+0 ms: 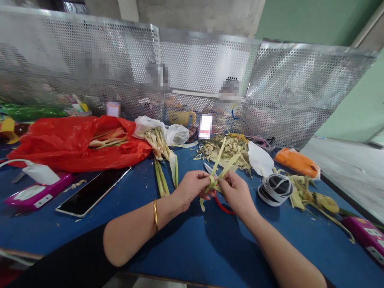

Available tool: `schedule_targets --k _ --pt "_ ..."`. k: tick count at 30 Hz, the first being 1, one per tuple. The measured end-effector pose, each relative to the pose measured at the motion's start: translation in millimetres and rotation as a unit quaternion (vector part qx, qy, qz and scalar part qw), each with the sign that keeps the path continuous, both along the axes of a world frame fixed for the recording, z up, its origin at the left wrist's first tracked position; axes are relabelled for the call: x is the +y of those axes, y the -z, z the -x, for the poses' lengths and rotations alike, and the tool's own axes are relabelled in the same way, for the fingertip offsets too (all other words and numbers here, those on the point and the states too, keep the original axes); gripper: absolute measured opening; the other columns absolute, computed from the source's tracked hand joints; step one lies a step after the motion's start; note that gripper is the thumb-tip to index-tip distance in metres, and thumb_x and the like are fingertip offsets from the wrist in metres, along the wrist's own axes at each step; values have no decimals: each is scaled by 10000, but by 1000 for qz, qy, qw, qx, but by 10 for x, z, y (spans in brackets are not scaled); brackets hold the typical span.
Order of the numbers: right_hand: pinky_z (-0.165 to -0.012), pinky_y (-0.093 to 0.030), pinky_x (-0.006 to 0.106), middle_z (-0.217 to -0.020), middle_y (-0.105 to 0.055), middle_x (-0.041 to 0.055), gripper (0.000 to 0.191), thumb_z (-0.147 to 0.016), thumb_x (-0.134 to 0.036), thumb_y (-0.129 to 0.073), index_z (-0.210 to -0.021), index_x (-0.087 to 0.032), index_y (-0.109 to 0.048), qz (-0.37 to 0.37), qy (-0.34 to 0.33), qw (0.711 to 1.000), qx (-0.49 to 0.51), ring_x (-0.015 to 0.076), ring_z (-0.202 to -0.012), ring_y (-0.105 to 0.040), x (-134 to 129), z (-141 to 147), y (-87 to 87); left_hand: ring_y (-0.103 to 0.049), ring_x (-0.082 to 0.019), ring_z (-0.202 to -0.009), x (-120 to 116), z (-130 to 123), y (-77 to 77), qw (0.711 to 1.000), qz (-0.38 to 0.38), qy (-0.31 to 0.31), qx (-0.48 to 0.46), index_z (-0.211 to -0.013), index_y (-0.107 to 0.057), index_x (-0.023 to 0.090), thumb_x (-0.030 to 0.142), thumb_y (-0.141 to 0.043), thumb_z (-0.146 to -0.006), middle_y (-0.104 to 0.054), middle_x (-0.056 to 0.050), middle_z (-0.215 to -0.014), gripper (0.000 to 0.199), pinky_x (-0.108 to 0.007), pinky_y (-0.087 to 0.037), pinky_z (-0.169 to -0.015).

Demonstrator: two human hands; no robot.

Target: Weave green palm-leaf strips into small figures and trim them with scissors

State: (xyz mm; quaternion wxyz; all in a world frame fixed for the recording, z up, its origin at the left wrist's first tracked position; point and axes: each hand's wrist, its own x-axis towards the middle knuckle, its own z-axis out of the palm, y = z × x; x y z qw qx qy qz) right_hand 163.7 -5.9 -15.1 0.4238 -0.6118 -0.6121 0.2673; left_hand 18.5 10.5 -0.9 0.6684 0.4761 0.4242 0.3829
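Both forearms enter from the near edge and converge over the blue worktop (186,248). The left forearm, in a black sleeve pushed back toward the elbow, carries a smooth, gold-coloured bracelet (155,215) near the wrist. The left hand (190,188) has its thumb and index finger pressed together; its grip is closed on the left side of the leaf-strip piece (213,183). The right hand (236,193) is angled inward, its grip pinched on the right side of the same piece.

The piece is located between the hands, above the worktop: flat, pale green strips folded into a compact knot, two long ends splayed upward in a V, one short end hanging below. Scissors with a red loop handle (223,206) and metal blades are partly hidden behind it.

To the left lies a flat, glossy black phone (94,192); to the right, a coil of black-and-white banding (275,189). Farther back are a crinkled red plastic bag (66,140), slender green stalks (161,180) and a loose heap of curled, dry leaf scraps (228,151). A perforated metal screen (207,60) stands behind.
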Motion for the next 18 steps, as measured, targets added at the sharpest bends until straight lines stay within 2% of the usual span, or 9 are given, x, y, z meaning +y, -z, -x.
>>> schedule_targets --k 5,8,10,15,18 --pt "-431 -297 229 -438 -429 -84 198 -797 -326 -493 -645 -234 -405 -10 18 1000 16 107 -391 -397 -4 -17 -35 -659 -150 -608 7 26 -20 997 40 23 -61 -760 -661 112 223 -653 -690 -681 -83 -708 132 -214 -507 -527" --pt "-413 -310 230 -449 -442 -82 210 -798 -325 -506 -642 -235 -398 -15 27 999 37 106 -376 -414 -8 -35 -67 -668 -169 -693 -4 39 -33 992 29 62 -108 -809 -672 122 192 -640 -660 -691 -82 -771 168 -251 -533 -606" --pt "-410 -316 229 -456 -457 -78 206 -796 -321 -513 -643 -233 -406 -13 30 999 36 107 -377 -430 -6 -37 -68 -660 -165 -723 -20 30 -24 993 8 67 -101 -826 -671 130 186 -680 -637 -687 -69 -787 197 -236 -522 -602" --pt "-419 -345 223 -468 -491 -71 198 -793 -320 -532 -649 -224 -435 -1 18 999 27 107 -387 -466 5 -14 -25 -610 -125 -612 -49 -31 31 999 -36 -10 -34 -819 -668 123 289 -731 -664 -649 -43 -702 236 -179 -427 -455" --pt "-408 -376 228 -509 -550 -60 192 -812 -368 -531 -706 -222 -465 37 -2 996 79 116 -378 -508 -20 4 -47 -600 -111 -573 -29 -29 38 998 -32 -43 -35 -837 -683 127 310 -711 -688 -657 -44 -726 238 -169 -370 -409"
